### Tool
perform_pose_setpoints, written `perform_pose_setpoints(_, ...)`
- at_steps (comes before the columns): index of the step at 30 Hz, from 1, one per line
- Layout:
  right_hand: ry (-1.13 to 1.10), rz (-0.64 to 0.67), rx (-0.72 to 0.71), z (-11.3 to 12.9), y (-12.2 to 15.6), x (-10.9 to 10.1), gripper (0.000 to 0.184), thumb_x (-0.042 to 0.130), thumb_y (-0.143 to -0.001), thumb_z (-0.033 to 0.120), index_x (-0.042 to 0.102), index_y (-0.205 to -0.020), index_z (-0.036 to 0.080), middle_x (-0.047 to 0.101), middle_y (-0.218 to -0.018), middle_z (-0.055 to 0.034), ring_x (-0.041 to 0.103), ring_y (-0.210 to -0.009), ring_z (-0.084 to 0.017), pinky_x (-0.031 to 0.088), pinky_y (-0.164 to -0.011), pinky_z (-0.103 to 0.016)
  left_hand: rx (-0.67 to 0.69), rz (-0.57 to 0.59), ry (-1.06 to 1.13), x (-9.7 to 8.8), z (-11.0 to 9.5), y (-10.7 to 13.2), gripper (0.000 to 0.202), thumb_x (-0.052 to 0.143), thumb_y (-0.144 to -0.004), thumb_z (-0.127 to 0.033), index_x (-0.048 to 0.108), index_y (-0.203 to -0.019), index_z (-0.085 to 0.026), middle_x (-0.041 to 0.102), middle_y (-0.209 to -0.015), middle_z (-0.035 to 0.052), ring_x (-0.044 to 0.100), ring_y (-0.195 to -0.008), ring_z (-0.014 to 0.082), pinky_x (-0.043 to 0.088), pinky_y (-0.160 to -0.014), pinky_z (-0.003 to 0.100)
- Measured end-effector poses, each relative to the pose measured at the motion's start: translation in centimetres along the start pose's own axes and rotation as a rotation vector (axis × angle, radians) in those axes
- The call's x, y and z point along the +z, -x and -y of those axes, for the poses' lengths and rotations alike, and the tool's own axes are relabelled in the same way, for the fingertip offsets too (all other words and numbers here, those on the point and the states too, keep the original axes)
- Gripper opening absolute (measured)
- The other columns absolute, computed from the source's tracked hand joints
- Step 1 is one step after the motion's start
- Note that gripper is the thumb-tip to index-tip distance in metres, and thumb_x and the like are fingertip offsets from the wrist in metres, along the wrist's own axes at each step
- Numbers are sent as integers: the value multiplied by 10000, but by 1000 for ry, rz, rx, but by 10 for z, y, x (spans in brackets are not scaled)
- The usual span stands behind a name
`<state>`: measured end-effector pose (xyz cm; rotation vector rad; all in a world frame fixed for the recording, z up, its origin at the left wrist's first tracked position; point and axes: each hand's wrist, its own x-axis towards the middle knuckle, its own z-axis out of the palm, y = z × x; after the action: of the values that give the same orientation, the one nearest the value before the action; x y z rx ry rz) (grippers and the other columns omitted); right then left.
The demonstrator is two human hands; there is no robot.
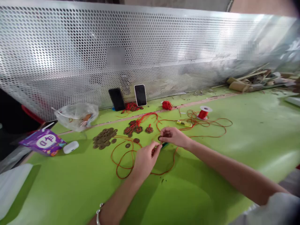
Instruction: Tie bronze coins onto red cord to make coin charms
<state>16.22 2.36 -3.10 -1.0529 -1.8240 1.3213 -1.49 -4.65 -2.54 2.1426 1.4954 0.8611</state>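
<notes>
My right hand (172,137) is closed in a pinch on a round, dark bronze-coloured coin (159,137). Just beside it, my left hand (144,158) is closed, with what looks like a coin wound with red cord (153,152) partly showing between its fingers. A thin dark green object (165,145) lies by the fingertips; which hand holds it, I cannot tell. Thin red cord (119,167) loops over the table around both hands. Left of them lie a loose coin (127,145) and a heap of coins (104,138). Red-corded coin clusters (133,128) sit beyond.
A green table (211,193) backs onto a perforated metal panel (164,53). Two phones (140,95) lean there. Around them are a red cord ball (167,105), a cord spool (203,113), a yellow tube (184,123), a plastic bag (77,116), a purple packet (44,142) and a white case (71,147).
</notes>
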Motion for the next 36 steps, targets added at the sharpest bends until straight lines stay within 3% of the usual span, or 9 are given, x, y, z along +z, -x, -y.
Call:
perform_pose_setpoints(3, -295, -19, 102, 4, 9, 0, 397, 800, -621, 414, 588, -835, 155, 650, -765, -17, 642, -724, -129, 516, -753, -278, -54, -8, 64, 0, 1, -1, 310, 420, -928, -430, 583, -816, -191, 481, -539, -50, 438, -474, 104, 285, -475, 218)
perform_pose_setpoints(8, -489, 10, 177, 16, 18, 6, 413, 814, -607, 405, 613, -864, 153, 663, -796, -13, 669, -746, -128, 527, -768, -271, -137, -11, 135, -2, 0, -2, 297, 405, -926, -435, 544, -829, -191, 522, -596, -34, 485, -522, 112, 343, -499, 209)
perform_pose_setpoints(13, -538, 29, 184, 22, 25, 10, 346, 794, -650, 381, 645, -863, 153, 665, -759, -5, 666, -715, -113, 534, -702, -229, -193, 35, 196, -5, -5, 0, 246, 412, -916, -397, 537, -853, -195, 590, -654, -16, 521, -558, 120, 373, -521, 212)
perform_pose_setpoints(19, -592, 40, 223, 26, 30, 12, 323, 795, -658, 366, 672, -869, 155, 669, -744, -9, 647, -667, -98, 536, -676, -221, -142, 100, 251, -2, -6, 5, 161, 416, -910, -312, 525, -873, -199, 586, -656, -30, 531, -549, 103, 397, -522, 193)
perform_pose_setpoints(25, -552, 72, 209, 27, 33, 14, 299, 763, -700, 368, 689, -908, 167, 687, -779, -30, 657, -727, -123, 530, -732, -256, -113, 114, 322, 0, 0, 6, 165, 399, -925, -307, 522, -893, -203, 615, -696, -18, 552, -561, 99, 414, -520, 187)
perform_pose_setpoints(29, -405, 18, 166, 19, 32, 8, 278, 689, -772, 379, 675, -976, 191, 684, -779, -43, 646, -692, -141, 518, -663, -271, -106, 70, 251, -4, -7, 10, 175, 393, -934, -296, 533, -888, -202, 582, -626, -23, 505, -496, 98, 364, -464, 199)
perform_pose_setpoints(31, -163, -47, 104, 14, 27, 1, 222, 647, -801, 325, 676, -987, 207, 687, -837, -53, 604, -617, -126, 483, -586, -262, -13, 45, 184, -3, -14, 16, 165, 390, -930, -249, 543, -886, -206, 566, -590, -30, 490, -462, 96, 356, -456, 209)
perform_pose_setpoints(33, 155, -42, -7, 12, 13, -5, 148, 611, -804, 225, 692, -927, 212, 686, -890, -52, 564, -589, -115, 458, -578, -260, 220, 79, 76, 3, -22, 22, 137, 422, -896, -184, 553, -868, -210, 590, -584, -31, 527, -476, 100, 360, -464, 220)
perform_pose_setpoints(36, 493, 67, -200, 20, -33, -1, 175, 572, -803, 135, 691, -911, 205, 686, -925, -44, 615, -799, -155, 465, -778, -284, 636, 83, -76, 23, -26, 29, 126, 463, -844, -145, 552, -772, -196, 578, -494, -43, 501, -394, 102, 266, -367, 266)
